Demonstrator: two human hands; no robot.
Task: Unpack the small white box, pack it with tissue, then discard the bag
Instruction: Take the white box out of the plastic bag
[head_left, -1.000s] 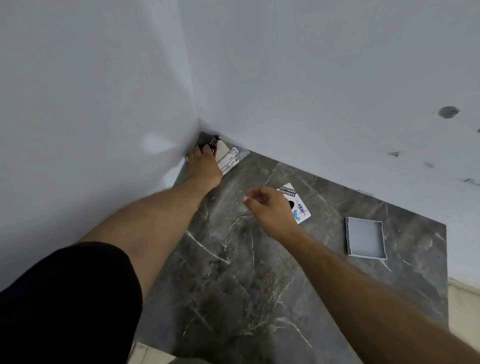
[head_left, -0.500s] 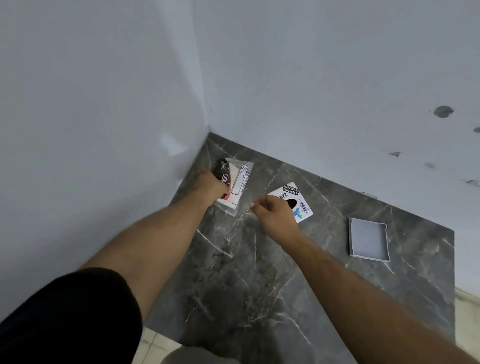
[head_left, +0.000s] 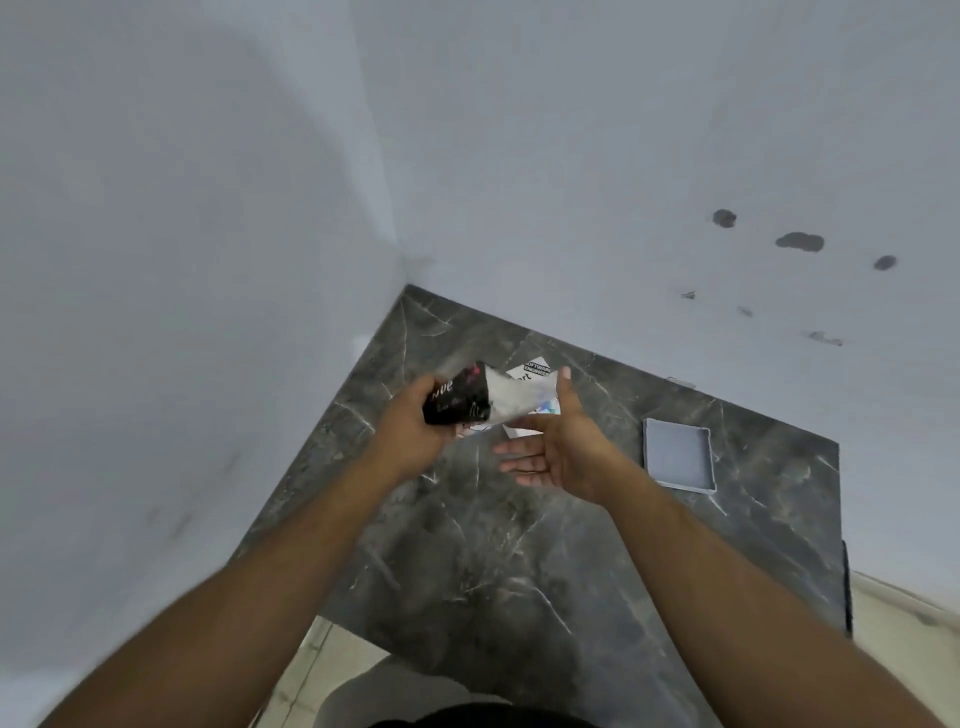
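My left hand grips a clear plastic bag that holds a black-and-white packet, lifted above the dark marble tabletop. The bag is blurred by motion. My right hand is open, palm turned toward the bag, fingers spread just to its right and not touching it. A white printed card lies on the table behind the bag, partly hidden by it. A shallow white box tray lies open side up to the right of my right hand.
The tabletop sits in a corner between two pale walls. The right wall has several dark marks. The table's near edge drops to a light tiled floor.
My left hand lifted the bag off the table near the corner and brought it toward me. My right hand left the card and turned palm up, open, beside the bag.
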